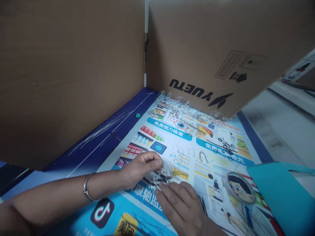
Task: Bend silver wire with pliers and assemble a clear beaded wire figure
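My left hand (141, 167) is curled in a pinch on a small clear part with thin wire (162, 175) near the front of the printed poster mat (172, 137). My right hand (179, 201) lies just in front of it, fingers together, their tips pressed on the same wire piece. A silver bangle (86, 191) sits on my left wrist. Just beyond my hands lie several small metal hooks (183, 152).
Tall cardboard walls (73, 75) stand at the left and back, the right one printed YUETU (200, 93). Clear plastic bits (177, 101) lie heaped at its foot. Small black rings (226, 146) lie at the right, with a magnifier lens (240, 186) and a teal folder (283, 193).
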{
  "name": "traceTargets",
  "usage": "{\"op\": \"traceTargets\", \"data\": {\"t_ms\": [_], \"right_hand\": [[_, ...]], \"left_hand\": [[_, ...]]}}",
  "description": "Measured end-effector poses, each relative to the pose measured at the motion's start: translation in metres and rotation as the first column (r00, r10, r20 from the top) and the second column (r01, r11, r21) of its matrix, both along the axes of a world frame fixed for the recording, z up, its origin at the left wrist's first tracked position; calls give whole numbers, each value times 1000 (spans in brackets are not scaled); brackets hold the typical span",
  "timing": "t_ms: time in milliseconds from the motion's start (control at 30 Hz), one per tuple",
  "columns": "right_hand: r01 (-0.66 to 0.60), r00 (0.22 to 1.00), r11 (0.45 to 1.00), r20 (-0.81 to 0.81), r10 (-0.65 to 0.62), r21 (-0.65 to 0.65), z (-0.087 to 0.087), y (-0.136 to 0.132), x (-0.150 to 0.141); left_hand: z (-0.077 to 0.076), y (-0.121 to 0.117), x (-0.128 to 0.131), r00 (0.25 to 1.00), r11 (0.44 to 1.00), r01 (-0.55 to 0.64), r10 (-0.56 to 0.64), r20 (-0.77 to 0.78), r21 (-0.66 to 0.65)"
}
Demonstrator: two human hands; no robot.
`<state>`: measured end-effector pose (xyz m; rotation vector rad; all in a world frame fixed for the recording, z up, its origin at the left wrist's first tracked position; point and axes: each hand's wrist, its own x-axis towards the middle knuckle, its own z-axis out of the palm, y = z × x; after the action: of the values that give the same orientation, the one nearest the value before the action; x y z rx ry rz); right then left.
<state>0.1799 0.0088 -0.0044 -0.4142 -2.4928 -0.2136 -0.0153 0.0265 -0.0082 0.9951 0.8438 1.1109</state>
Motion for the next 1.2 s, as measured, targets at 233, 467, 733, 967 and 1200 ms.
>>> {"op": "traceTargets", "data": {"t_ms": [233,467,733,967,1200], "right_hand": [[-11,999,1000,35,11,-2,4,-1,0],[-31,999,999,34,31,12,9,1,0],[-34,996,999,-83,37,37,6,2,-1],[-32,995,996,-100,24,-88,3,9,5],[-10,970,981,-239,-37,-192,1,14,1]], "left_hand": [[-1,0,-1,1000,1000,11,-12,-18,-5],[-3,1,-2,999,999,37,-37,-16,-12],[-3,0,-1,998,998,69,-69,-9,8],[-3,0,-2,996,996,85,-85,-19,-22],[-4,0,-2,994,993,112,-112,-3,-30]]}}
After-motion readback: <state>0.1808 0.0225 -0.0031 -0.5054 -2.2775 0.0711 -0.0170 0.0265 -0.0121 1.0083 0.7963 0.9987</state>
